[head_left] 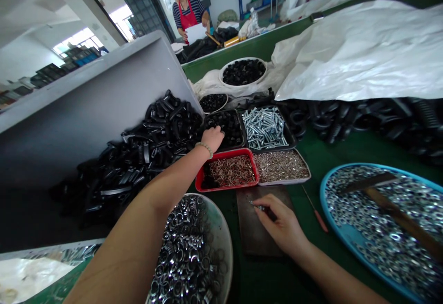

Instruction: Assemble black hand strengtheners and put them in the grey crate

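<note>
Hands apart, left hand (213,138) at black-parts tray (243,137), grip unclear, right hand (282,224) at its five o'clock, pinching metal piece (260,207)

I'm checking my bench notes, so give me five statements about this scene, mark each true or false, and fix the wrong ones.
1. The left hand is at the black tray beside the silver bolts. True.
2. The hammer lies on the green tabletop. False: it rests on the small metal pieces inside the blue basin.
3. The red tray holds black rings. False: it holds copper-coloured pins.
4. A thin red-handled tool lies between the dark plate and the blue basin. True.
5. The right hand lies flat, fingers spread. False: its fingertips pinch a small metal part.
</note>
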Motion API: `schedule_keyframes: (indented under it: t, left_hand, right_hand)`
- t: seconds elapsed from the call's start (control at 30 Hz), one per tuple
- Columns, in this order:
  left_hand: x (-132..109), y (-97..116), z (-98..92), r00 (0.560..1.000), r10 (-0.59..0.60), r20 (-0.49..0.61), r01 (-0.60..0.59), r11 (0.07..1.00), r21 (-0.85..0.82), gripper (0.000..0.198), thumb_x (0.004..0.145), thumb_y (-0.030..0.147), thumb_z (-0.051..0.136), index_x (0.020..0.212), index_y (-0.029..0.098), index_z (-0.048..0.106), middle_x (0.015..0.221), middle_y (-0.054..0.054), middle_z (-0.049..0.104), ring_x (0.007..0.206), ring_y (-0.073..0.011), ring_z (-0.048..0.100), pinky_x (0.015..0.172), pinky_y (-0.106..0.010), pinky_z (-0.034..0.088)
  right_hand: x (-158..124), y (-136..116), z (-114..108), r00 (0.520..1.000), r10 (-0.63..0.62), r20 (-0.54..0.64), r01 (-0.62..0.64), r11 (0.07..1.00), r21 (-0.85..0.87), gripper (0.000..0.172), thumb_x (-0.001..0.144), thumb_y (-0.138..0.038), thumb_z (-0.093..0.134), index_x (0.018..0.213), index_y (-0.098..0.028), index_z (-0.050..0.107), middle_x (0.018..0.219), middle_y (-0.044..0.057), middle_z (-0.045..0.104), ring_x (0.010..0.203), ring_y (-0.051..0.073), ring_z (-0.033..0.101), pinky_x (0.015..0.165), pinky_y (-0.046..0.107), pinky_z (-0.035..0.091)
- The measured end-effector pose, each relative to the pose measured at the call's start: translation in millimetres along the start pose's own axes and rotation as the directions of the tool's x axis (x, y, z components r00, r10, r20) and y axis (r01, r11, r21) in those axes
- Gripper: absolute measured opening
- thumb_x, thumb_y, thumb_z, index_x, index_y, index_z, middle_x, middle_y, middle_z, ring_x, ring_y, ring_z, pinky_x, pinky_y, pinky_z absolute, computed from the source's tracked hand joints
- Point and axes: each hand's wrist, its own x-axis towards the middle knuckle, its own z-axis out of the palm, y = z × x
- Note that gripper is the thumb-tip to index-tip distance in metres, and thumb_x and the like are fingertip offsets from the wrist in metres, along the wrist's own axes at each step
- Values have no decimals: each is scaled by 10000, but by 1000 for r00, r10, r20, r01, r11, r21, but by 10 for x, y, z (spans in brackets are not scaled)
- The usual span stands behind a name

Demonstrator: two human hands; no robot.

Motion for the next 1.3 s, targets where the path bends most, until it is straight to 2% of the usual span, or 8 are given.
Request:
schedule_keyframes:
  t: [0.17, 0.4, 0.47, 0.53, 0.63, 0.83, 1.07, 1.3]
  left_hand:
    - [99, 17, 28, 998, -63, 6, 63, 996, -57, 290, 852, 54, 416, 1013, 110, 650, 1134, -179, 572, 1042, -269, 602, 870, -383, 467]
    - [45, -228, -66, 988, -156, -14, 143, 938, -317, 181, 792, 257, 623, 936, 146, 624, 1030, -100, 633, 943, -204, 623, 831, -292, 478]
    - [-13, -343, -125, 977, -215, -8, 182, 845, -502, 208, 871, 315, 519, 971, 148, 592, 956, -85, 651, 827, -150, 618, 722, -252, 488]
    - [-77, -447, -171, 963, -269, 35, 210, 658, -723, 201, 906, 293, 438, 977, 157, 567, 908, -69, 653, 681, -91, 575, 586, -198, 451]
    - [-154, -547, -203, 951, -301, 78, 212, 445, -870, 155, 889, 215, 428, 956, 170, 561, 816, -34, 624, 536, -42, 482, 479, -151, 366]
    - [-119, -539, -166, 950, -310, 41, 213, 547, -810, 225, 916, 224, 391, 978, 166, 599, 762, -30, 593, 594, -72, 538, 535, -176, 429]
    - [25, -308, 14, 976, -193, 104, 219, 852, -475, 47, 722, 118, 633, 689, 143, 656, 910, -125, 678, 1035, -265, 615, 940, -355, 447]
    - [70, -190, 26, 976, -117, 184, 176, 921, -347, 100, 682, 166, 637, 775, 168, 673, 922, -104, 705, 984, -248, 642, 892, -319, 477]
  right_hand:
    - [-8, 17, 4, 1000, 15, 17, -15, 1000, 0, 121, 881, -161, 533, 944, -196, 630, 800, 31, 625, 719, 130, 619, 639, 232, 509]
    - [-11, 42, 18, 999, 26, 20, -26, 1000, 5, 132, 883, -167, 523, 938, -197, 639, 804, 37, 634, 724, 136, 624, 640, 234, 516]
    - [-6, 42, 16, 1000, 27, 14, -28, 1000, 9, 130, 881, -173, 529, 942, -199, 641, 805, 37, 637, 722, 138, 628, 637, 235, 517]
    - [-6, 48, 14, 999, 33, 20, -33, 999, 6, 127, 884, -180, 534, 947, -204, 642, 813, 36, 641, 729, 139, 632, 645, 236, 519]
    - [-17, 70, 18, 998, 48, 35, -48, 999, -8, 123, 890, -196, 538, 956, -210, 642, 831, 41, 650, 751, 146, 638, 664, 244, 524]
    - [-36, 107, 29, 998, 50, 43, -50, 999, -22, 119, 890, -204, 550, 967, -212, 641, 857, 42, 654, 788, 152, 643, 693, 246, 524]
    - [-9, 93, 30, 998, 47, 36, -46, 999, -17, 119, 889, -204, 545, 947, -214, 648, 841, 39, 659, 779, 154, 652, 689, 242, 530]
    - [7, 65, 20, 999, 34, 26, -34, 999, -12, 113, 886, -188, 545, 939, -211, 642, 819, 39, 658, 746, 147, 648, 662, 235, 528]
